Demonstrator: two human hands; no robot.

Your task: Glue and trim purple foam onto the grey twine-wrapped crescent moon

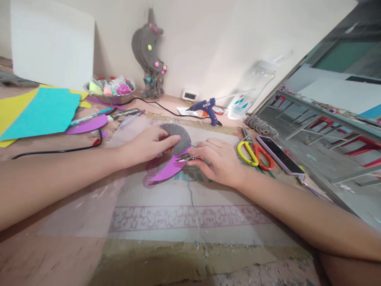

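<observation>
My left hand point(151, 140) pinches a curved piece wrapped in grey yarn point(180, 135), thumb on its top face. From the lower edge of this piece extends a purple felt-like crescent point(166, 170), its pointed tip toward the lower left. My right hand point(218, 161) is closed around small metal snips point(185, 157); their blades lie at the purple material, and whether they cut into it I cannot tell. A thin grey strand point(191, 194) trails down from there over the printed plastic sheet point(232, 198).
Yellow-and-orange scissors point(253, 155), a phone point(279, 155) and grey yarn point(262, 125) lie at right. Behind are a blue glue gun point(205, 106), a bottle point(253, 89) and a metal bowl point(110, 95). Turquoise sheets point(44, 113) lie left; a decorated grey moon point(149, 45) stands at the wall.
</observation>
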